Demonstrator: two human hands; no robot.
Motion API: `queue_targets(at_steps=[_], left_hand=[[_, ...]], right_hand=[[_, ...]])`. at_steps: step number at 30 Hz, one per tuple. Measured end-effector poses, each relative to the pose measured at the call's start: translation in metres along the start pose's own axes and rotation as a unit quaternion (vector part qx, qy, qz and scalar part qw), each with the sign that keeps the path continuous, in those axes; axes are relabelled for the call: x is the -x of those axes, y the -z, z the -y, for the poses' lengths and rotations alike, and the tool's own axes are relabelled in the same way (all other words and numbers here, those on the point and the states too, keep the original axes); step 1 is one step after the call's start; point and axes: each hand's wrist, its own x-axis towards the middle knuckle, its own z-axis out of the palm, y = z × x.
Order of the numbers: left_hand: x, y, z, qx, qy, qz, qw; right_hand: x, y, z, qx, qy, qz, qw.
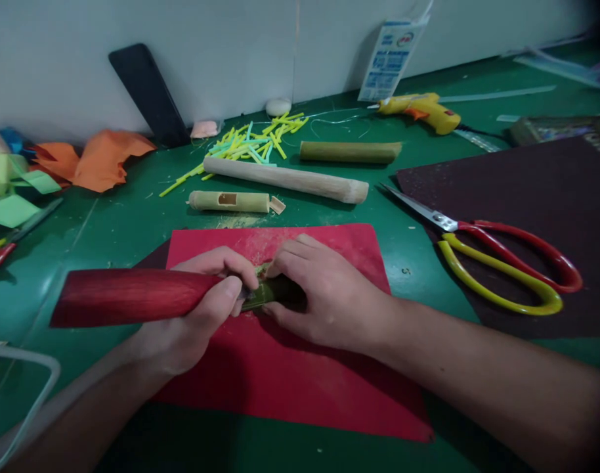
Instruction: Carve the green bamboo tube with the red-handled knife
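Observation:
My left hand [201, 322] is closed round a knife [132, 299] with a thick red wooden handle pointing left. Only a sliver of its metal blade shows beyond my fingers. The blade meets a short green bamboo tube [265, 292] lying on a red sheet [300, 394]. My right hand [324, 295] grips the tube from the right, covering much of it, with fingers on the far side and thumb on the near side. Pale dust and shavings lie on the sheet around the tube.
Behind the sheet lie a notched bamboo tube [251, 202], a long pale stick [290, 180], another bamboo piece [349, 152] and cut yellow and green straws [241, 144]. Scissors [477, 243] lie right, near a yellow glue gun [421, 112]. A black phone [150, 95] leans on the wall.

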Motion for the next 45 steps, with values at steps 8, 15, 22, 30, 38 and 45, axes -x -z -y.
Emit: queue_targets(at_steps=[8,15,22,30,38,45], left_hand=[[-0.006,-0.012,-0.005,0.101,0.09,-0.109,0.985],[-0.006,-0.015,-0.007,0.044,0.067,-0.129,0.988],[-0.006,-0.019,0.002,0.057,0.056,-0.115,0.99],[-0.008,-0.021,0.005,0.064,0.065,-0.118,0.989],[-0.007,-0.02,0.007,0.094,0.061,-0.112,0.987],[-0.012,-0.014,-0.006,0.02,0.046,-0.051,0.997]], right_hand=[[-0.001,0.0,-0.001,-0.002,-0.008,-0.02,1.0],[-0.001,-0.001,-0.001,0.007,-0.022,-0.022,0.999],[-0.002,-0.002,-0.001,0.011,-0.022,-0.023,0.999],[-0.003,-0.003,-0.003,0.012,-0.019,-0.023,0.999],[-0.002,-0.001,-0.002,0.012,-0.021,-0.017,1.0],[-0.003,-0.002,-0.004,0.009,-0.029,-0.02,0.999]])
